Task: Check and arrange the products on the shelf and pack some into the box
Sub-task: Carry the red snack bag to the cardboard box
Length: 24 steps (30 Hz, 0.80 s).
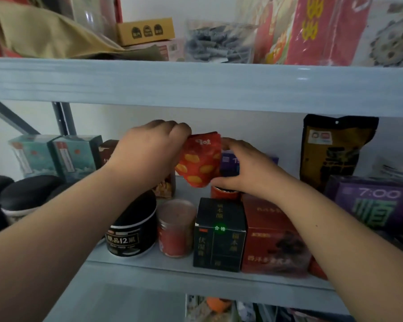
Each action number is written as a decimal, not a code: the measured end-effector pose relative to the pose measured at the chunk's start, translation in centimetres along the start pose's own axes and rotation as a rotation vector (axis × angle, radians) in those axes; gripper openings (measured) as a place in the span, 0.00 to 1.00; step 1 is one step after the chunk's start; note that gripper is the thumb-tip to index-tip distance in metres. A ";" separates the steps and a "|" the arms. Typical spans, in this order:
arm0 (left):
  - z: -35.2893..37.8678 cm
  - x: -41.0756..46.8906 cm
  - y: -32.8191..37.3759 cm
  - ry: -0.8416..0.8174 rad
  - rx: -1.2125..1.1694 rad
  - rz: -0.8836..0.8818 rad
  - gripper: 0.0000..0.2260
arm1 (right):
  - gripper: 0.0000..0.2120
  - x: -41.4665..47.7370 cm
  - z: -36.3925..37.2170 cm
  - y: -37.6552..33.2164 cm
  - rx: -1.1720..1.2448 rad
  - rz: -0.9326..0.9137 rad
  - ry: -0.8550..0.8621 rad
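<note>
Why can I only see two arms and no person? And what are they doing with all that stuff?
There is no machine here. A person wears a camera on their head, so this one picture shows what they see when they look forward and down: their own two arms reaching into a shelf.

The left hand pinches the top of a red snack packet with yellow spots. The right hand holds the packet's other side. The packet seems to be lifted off the shelf board.

At the front of the shelf stand a black tin, a clear jar with something red inside, a dark box and a red box. Two teal boxes stand at the back left. A dark pouch and a purple box are on the right.
</note>
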<state>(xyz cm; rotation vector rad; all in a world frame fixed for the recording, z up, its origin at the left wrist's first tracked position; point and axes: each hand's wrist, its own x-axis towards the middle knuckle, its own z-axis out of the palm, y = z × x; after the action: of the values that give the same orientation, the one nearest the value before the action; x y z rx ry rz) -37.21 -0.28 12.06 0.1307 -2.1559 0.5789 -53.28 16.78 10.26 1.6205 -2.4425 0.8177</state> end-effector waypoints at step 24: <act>-4.4 -13.4 21.4 -0.341 -1.133 -0.709 0.53 | 0.38 -20.3 6.2 0.0 1.156 0.058 -0.164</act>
<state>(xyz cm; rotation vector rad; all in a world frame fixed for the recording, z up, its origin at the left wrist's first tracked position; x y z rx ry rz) -32.09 19.19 -3.80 0.3493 -2.2306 -1.1253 -43.28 30.55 -2.36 1.8764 -2.1606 2.4851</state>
